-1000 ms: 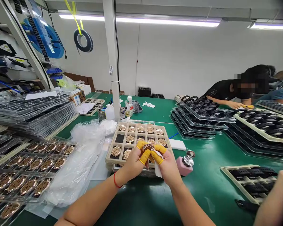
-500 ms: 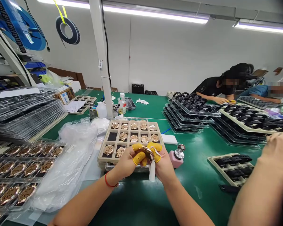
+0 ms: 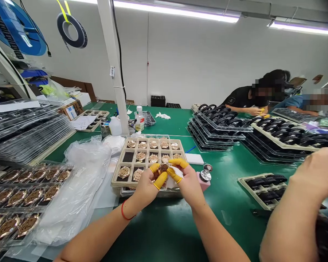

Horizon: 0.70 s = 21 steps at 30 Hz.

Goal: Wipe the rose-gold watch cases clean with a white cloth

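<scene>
My left hand (image 3: 150,183), with yellow finger cots on its fingertips, is closed on a rose-gold watch head (image 3: 164,167) above the front of a beige compartment tray (image 3: 117,181). The dial side tilts toward me. My right hand (image 3: 187,182), also in yellow finger cots, pinches a white wipe (image 3: 177,172) against the right edge of the watch head. Below, more rose-gold watch heads (image 3: 138,174) lie in the tray's compartments on dark pads. One compartment at the left of the middle row shows only its dark pad. My hands cover the tray's front right compartments.
A pink pump bottle (image 3: 203,182) and a white block (image 3: 194,159) stand right of the tray. Plastic bags (image 3: 76,193) and trays of watch heads (image 3: 19,196) lie left. Stacked trays of black straps (image 3: 218,123) stand right. Another person's arm (image 3: 295,203) reaches in at right.
The watch head has turned from nearly edge-on to show its dial side. The wipe, which hung down below my right hand, is now bunched against the watch head.
</scene>
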Each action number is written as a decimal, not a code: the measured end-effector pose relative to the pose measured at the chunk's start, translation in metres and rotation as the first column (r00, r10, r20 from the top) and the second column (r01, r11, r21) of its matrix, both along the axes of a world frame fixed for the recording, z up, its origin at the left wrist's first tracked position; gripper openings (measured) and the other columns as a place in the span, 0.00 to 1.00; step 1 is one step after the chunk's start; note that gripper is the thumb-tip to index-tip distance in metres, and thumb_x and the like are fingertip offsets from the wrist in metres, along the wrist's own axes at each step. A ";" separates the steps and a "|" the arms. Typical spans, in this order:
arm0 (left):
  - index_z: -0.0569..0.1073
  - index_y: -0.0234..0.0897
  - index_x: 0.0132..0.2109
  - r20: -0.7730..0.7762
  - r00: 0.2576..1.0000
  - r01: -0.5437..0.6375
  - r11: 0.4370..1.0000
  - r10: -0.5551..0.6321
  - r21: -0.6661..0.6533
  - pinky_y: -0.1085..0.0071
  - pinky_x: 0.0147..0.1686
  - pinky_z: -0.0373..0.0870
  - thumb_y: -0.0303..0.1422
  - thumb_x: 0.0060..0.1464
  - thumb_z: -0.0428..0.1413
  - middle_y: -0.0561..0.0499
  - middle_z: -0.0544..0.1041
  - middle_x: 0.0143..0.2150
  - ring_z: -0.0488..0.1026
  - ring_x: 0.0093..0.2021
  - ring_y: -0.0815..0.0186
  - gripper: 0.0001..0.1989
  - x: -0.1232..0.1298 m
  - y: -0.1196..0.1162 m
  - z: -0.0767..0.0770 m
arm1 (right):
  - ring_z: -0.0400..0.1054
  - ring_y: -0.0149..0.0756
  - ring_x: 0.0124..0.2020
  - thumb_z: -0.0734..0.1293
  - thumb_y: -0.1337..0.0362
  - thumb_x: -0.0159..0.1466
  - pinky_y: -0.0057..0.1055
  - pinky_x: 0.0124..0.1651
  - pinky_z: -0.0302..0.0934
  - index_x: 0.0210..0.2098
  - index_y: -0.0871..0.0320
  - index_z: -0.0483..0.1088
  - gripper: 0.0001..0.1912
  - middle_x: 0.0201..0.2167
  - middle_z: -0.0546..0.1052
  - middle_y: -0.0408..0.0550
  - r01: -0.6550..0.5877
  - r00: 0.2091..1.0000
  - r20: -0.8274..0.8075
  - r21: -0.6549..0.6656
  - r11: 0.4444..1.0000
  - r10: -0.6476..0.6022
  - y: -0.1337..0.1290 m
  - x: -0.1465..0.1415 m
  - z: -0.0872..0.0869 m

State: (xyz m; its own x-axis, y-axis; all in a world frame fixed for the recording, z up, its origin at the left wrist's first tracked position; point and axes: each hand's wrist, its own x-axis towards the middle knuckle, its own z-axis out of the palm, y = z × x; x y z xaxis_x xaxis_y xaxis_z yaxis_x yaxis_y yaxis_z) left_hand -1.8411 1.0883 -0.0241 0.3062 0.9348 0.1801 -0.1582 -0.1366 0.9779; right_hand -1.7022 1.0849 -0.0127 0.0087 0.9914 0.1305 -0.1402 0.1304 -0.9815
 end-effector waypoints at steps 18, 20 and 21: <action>0.65 0.35 0.28 0.484 0.806 0.540 0.759 -0.341 -0.363 0.77 0.18 0.57 0.56 0.50 0.57 0.58 0.60 0.17 0.53 0.16 0.75 0.26 -0.001 -0.002 -0.002 | 0.68 0.31 0.26 0.76 0.58 0.50 0.29 0.32 0.65 0.28 0.56 0.72 0.12 0.25 0.72 0.41 -0.287 0.948 -0.145 0.002 0.958 0.284 -0.002 0.005 0.002; 0.67 0.34 0.30 0.508 0.831 0.454 0.804 -0.227 -0.384 0.78 0.17 0.56 0.54 0.50 0.57 0.58 0.61 0.18 0.53 0.16 0.76 0.25 0.002 -0.003 -0.002 | 0.69 0.32 0.27 0.76 0.57 0.51 0.29 0.33 0.66 0.31 0.55 0.72 0.13 0.26 0.74 0.42 -0.304 0.943 -0.155 -0.031 0.952 0.295 -0.004 0.002 0.005; 0.67 0.34 0.31 0.499 0.850 0.394 0.831 -0.168 -0.392 0.78 0.17 0.56 0.55 0.49 0.58 0.58 0.62 0.19 0.55 0.17 0.76 0.25 0.004 -0.003 -0.002 | 0.70 0.32 0.28 0.76 0.57 0.51 0.29 0.33 0.66 0.33 0.54 0.72 0.14 0.27 0.74 0.42 -0.290 0.948 -0.150 -0.041 0.956 0.281 -0.006 0.001 0.005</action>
State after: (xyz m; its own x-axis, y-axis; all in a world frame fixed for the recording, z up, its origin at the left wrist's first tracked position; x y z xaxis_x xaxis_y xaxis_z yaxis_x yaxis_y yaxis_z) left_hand -1.8372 1.0848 -0.0266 0.5661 0.8210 -0.0745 -0.5296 0.4315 0.7303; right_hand -1.7016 1.0793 -0.0078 -0.2616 0.9612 0.0873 -0.3006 0.0048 -0.9537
